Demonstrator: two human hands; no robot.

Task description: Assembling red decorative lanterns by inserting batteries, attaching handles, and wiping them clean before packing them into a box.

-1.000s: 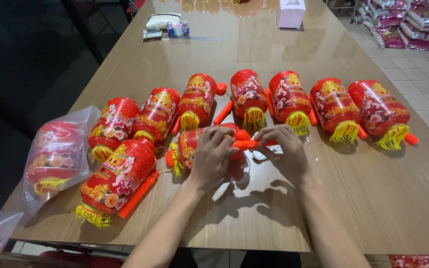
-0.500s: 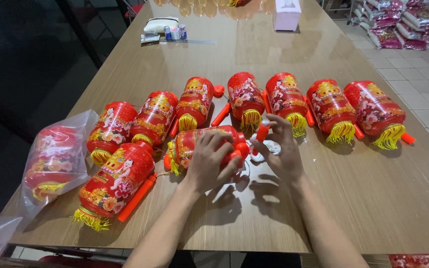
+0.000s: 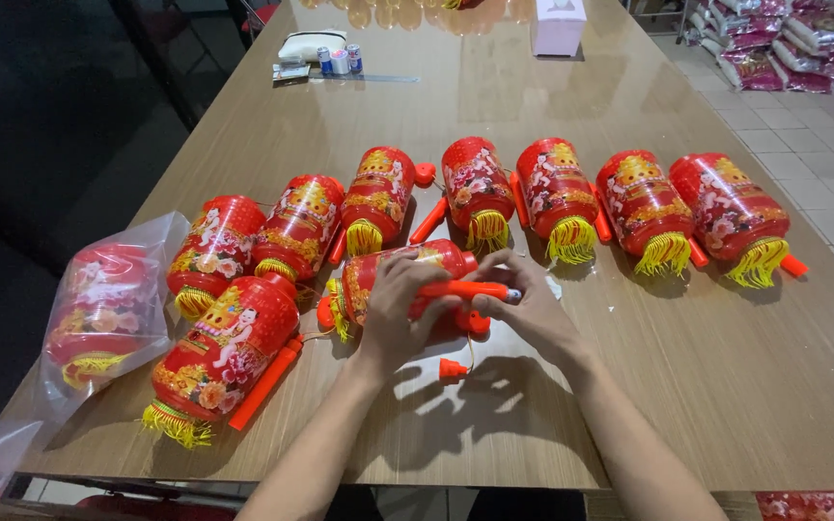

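Left hand [image 3: 400, 307] clenched round red lantern [image 3: 378, 280]; right hand [image 3: 531, 314] pinching orange stick [image 3: 463, 288]; small orange cap [image 3: 451, 370] just below, on tabletop [image 3: 726, 386].

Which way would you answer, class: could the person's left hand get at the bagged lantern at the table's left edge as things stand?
Probably yes. The left hand now grips a lantern with an orange stick, so it must let go first. Another red lantern lies between, but the hand could pass above it to the bagged lantern.

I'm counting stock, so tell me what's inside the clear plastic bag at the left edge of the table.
The clear bag holds one red lantern with a yellow tassel, blurred by the plastic. Whether a handle stick lies behind it is hidden.
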